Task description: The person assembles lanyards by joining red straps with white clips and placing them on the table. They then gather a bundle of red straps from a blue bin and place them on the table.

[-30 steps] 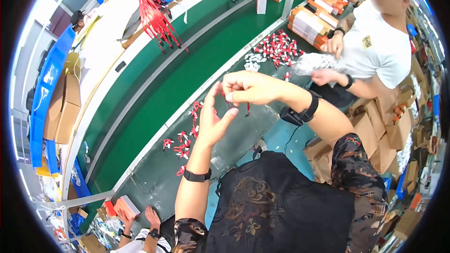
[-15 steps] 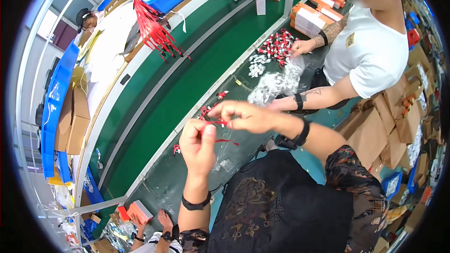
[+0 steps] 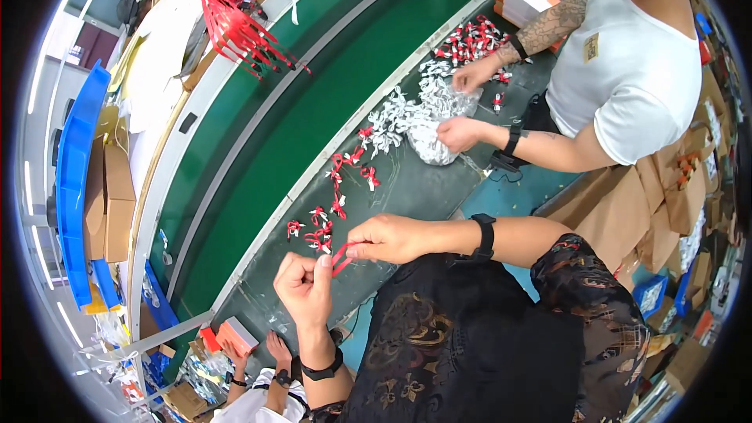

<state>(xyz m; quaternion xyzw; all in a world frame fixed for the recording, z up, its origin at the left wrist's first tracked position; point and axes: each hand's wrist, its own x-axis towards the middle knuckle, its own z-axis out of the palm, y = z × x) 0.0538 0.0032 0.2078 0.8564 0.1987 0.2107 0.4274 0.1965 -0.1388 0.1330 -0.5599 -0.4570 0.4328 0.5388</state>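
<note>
A narrow red strap (image 3: 340,269) stretches between my two hands over the near part of the dark bench. My left hand (image 3: 304,288) is closed on one end, thumb up. My right hand (image 3: 394,238) pinches the other end between thumb and fingers. How much of the strap is inside the fists is hidden. Just beyond my hands lie several small red bundles with white parts (image 3: 319,238), and more (image 3: 370,178) trail farther up the bench.
A co-worker's hands (image 3: 462,133) are at a clear plastic bag (image 3: 432,145) and a pile of white bundles (image 3: 390,121). Beyond is a red-and-white pile (image 3: 474,41). A green conveyor (image 3: 282,121) runs alongside; red straps (image 3: 235,27) hang over it. Another person's hands (image 3: 278,347) are at lower left.
My hands have come lower and nearer to me, with the red strap now pulled between them. The co-worker's bag has shifted, and white bundles have spread onto the bench.
</note>
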